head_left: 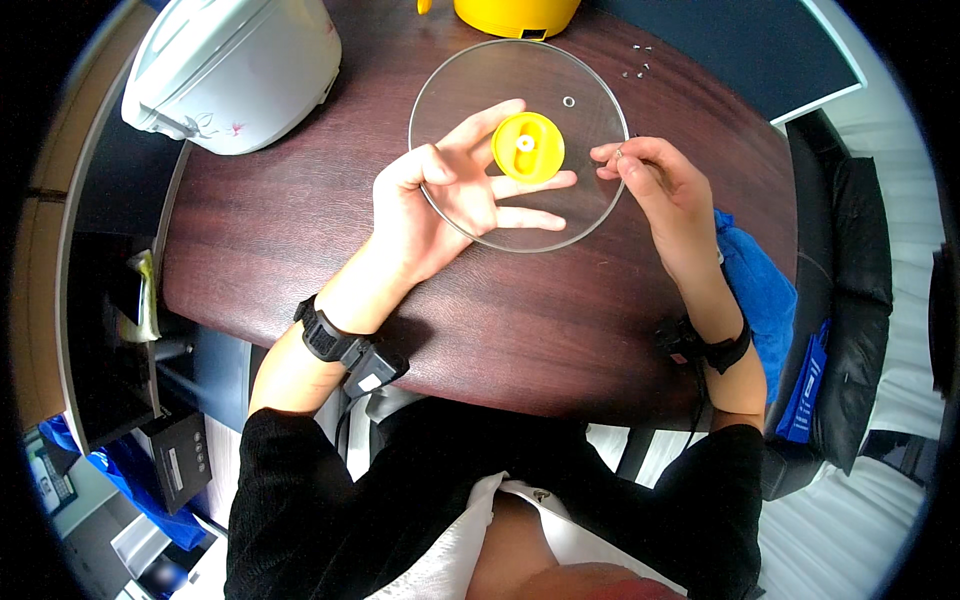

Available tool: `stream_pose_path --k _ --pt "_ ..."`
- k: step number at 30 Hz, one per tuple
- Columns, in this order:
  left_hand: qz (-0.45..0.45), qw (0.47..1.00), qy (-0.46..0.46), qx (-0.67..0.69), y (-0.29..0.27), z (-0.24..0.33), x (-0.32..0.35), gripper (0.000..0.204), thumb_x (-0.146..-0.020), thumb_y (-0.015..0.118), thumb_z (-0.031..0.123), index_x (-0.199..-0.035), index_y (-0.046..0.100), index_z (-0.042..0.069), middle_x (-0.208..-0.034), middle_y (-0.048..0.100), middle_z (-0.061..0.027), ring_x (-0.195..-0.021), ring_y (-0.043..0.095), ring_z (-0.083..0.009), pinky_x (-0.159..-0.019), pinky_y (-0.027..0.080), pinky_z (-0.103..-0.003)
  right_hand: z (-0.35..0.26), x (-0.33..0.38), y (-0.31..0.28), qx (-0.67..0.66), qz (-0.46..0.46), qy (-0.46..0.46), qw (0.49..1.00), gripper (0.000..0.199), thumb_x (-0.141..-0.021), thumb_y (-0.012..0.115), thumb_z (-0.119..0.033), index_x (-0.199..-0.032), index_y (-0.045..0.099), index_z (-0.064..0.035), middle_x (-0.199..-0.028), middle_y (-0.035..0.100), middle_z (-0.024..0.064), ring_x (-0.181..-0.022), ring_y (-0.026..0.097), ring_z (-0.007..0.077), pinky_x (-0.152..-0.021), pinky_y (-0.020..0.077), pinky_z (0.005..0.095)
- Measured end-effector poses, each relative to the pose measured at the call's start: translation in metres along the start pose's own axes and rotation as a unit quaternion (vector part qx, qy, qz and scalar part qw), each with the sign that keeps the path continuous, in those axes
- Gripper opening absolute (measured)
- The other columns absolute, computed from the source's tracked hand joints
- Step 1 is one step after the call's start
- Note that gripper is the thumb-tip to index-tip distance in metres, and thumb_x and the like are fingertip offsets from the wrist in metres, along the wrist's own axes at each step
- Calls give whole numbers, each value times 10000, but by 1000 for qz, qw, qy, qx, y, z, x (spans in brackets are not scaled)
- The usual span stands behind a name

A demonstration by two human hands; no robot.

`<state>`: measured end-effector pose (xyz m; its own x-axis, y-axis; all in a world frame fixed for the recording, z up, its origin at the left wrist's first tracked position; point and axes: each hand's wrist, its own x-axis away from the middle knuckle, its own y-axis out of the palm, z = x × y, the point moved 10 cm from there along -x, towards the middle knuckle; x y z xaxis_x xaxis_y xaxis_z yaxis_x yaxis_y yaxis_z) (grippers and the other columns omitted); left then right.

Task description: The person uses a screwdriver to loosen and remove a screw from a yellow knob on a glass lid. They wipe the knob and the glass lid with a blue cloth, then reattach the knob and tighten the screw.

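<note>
The left hand (450,190) lies flat, fingers spread, on a round glass lid (590,110) — fingertips beside its yellow knob (528,147). The right hand (655,185) pinches a small metal part (619,154) at the lid's right rim, fingertips clamped together on it.

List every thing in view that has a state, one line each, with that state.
glass lid: flat on the table, knob up.
yellow knob: seated at the lid's centre.
left hand: open, fingers spread on the lid.
right hand: fingertips pinched on a small metal part.
white rice cooker: lid closed.
</note>
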<state>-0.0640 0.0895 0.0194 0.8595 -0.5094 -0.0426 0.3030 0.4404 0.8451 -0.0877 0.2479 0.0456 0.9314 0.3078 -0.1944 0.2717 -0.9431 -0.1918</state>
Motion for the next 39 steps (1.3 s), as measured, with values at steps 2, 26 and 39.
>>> stream_pose_path --k 2,26,39 --pt "4 1000 6 -2 -2 0 -1 923 -639 537 261 -1498 269 54 -1461 357 -289 -1316 333 -579 -1052 353 -654 2 -1 0 -5 -2 4 1000 168 -970 573 -115 -1072 599 16 -1086 678 115 -933 639 117 -845 519 242" --pt "33 999 39 -15 -4 5 -1 934 -591 535 240 -1458 314 -29 -1498 341 -232 -1289 344 -608 -1105 317 -610 5 1 3 14 -4 3 1000 182 -978 567 -128 -1085 590 17 -1111 668 127 -963 652 148 -856 526 259" --pt "40 998 37 -21 -9 3 -1 910 -602 519 232 -1450 323 -35 -1486 354 -237 -1279 357 -610 -1099 329 -609 9 1 2 14 -4 18 1000 176 -977 565 -122 -1084 599 14 -1118 669 124 -953 650 140 -834 525 249"
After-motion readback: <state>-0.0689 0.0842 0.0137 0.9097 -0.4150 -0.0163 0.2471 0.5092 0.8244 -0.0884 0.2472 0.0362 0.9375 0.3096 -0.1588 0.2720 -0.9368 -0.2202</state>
